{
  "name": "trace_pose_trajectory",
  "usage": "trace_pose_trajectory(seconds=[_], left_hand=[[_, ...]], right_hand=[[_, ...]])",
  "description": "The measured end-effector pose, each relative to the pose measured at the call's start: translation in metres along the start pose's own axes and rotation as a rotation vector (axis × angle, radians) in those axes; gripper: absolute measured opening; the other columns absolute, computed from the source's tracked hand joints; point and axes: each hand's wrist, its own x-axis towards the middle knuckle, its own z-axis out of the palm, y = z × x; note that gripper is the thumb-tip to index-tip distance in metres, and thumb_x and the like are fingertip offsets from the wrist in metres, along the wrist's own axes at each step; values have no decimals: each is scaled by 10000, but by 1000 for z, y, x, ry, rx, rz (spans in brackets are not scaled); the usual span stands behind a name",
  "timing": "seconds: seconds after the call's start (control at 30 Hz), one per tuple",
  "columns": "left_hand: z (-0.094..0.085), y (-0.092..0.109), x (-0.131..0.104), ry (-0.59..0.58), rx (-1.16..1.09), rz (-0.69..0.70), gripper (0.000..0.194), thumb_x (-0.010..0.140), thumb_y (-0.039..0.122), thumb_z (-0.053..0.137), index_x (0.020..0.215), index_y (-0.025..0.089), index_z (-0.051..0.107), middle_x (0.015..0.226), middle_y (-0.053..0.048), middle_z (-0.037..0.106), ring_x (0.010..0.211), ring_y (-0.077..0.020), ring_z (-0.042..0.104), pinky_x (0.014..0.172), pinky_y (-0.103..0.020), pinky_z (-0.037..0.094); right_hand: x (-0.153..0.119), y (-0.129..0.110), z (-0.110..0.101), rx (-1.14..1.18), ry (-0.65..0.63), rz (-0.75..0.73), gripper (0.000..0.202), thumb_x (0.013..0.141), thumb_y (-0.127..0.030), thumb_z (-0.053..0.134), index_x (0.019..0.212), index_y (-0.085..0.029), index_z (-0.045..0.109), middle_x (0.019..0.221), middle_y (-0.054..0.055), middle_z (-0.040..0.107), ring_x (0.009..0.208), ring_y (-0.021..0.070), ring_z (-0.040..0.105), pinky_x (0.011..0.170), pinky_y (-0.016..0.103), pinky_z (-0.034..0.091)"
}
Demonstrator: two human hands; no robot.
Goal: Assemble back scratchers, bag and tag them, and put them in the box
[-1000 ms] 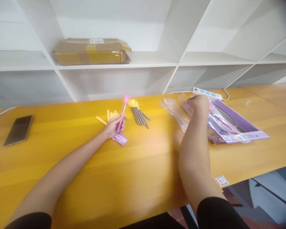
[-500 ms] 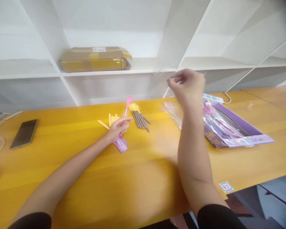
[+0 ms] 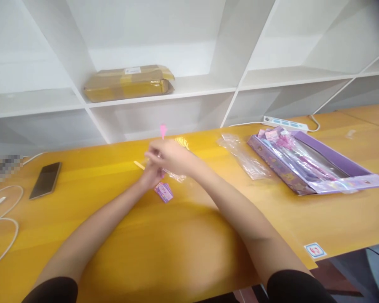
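My left hand is closed around a pen with a pink top, which sticks up above the fingers. Over it lies my right hand, fingers bent and pressed together; a clear plastic sleeve hangs beneath them, partly blurred. Purple printed cards lie just below the left hand. Behind the right hand the yellow tips of several sticks show; their dark shafts are hidden. One end of a pale yellow stick pokes out left of the hands.
Clear plastic sleeves lie right of centre, beside an open purple box of wrapped pens. A power strip sits behind it. On the left are a phone and white cables. A taped carton rests on the shelf.
My right hand has come down and left from above the plastic sleeves to my left hand, with a clear sleeve at its fingers. The view has shifted slightly.
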Motion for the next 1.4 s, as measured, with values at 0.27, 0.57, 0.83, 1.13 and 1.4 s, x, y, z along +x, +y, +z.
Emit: trace_pose_trajectory(seconds=[0.27,0.57,0.83,1.13,1.4], left_hand=[[1,31,-1,56,173,280,399,792,386,932,1093,205,743,881,12,639,495,-47,505,349,-188,379],[0,28,-2,18,284,309,344,818,391,932,1071,236,757,717,47,570,453,-56,468,367,-188,371],[-3,27,-1,10,367,345,347,823,407,943,1043,223,748,763,22,616,491,-79,503,372,-220,392],[-4,27,4,53,389,426,257,792,302,950,980,218,796,901,-10,699,825,-141,654,761,-239,548],[-30,82,18,338,175,701,435,710,380,1032,1034,232,782,887,-4,653,873,-143,636,795,-227,519]], right_hand=[[10,67,-16,223,26,350,421,1037,-581,660,842,-208,658,841,76,705,799,211,607,745,325,431],[18,67,13,733,12,275,215,907,-394,771,980,-196,731,1019,36,781,972,184,677,879,290,525],[9,53,3,823,4,262,235,984,-444,701,971,-211,720,1009,22,742,987,171,667,928,285,521],[23,71,15,863,426,279,367,987,-605,662,937,-243,630,1009,44,678,995,183,658,915,301,559],[10,68,-43,750,499,146,436,1078,-655,553,1051,-233,660,797,-9,461,588,108,381,511,240,349]])
